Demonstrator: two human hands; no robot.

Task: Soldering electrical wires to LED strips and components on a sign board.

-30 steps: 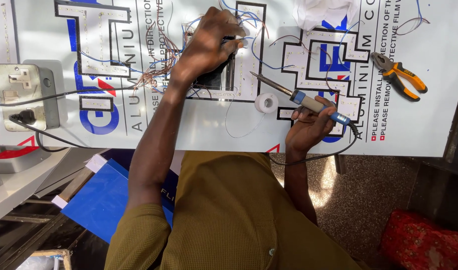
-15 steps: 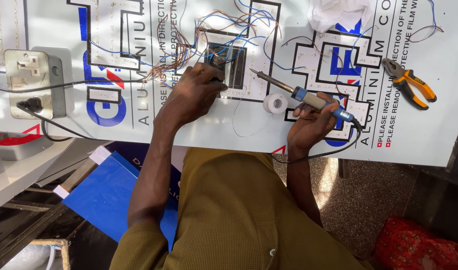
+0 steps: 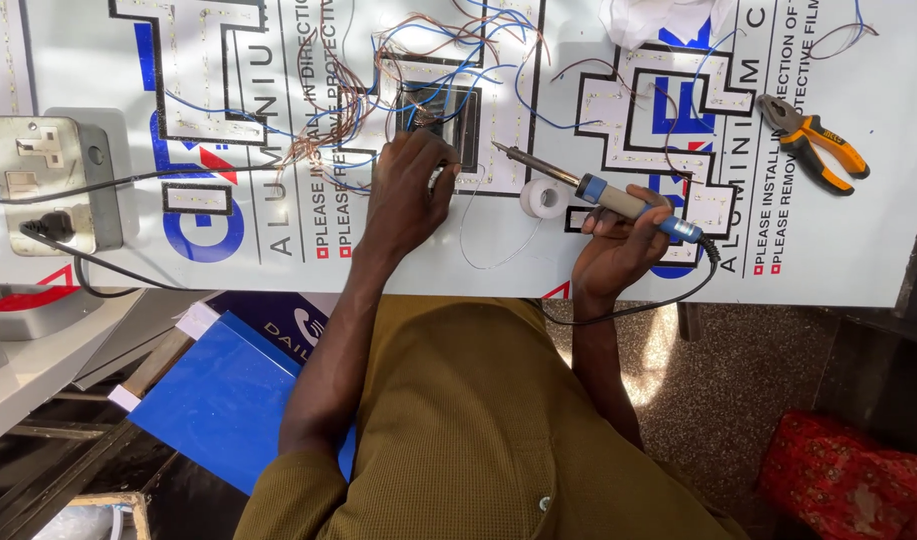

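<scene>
On the white surface (image 3: 858, 250) my left hand (image 3: 406, 195) is curled, fingertips pressing at the small dark module (image 3: 448, 115) among the wires. Right hand (image 3: 618, 245) is wrapped around the soldering iron (image 3: 603, 195), tip lifted, so I'd pin that wire steady before touching down.

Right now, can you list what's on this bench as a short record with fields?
Left hand: resting on the white panel, fingers at a small dark component among blue and copper wires
Right hand: holding a soldering iron, tip raised
Beside the iron: white tape roll
Far right: orange-handled pliers
Far left: socket box, plug in
</scene>
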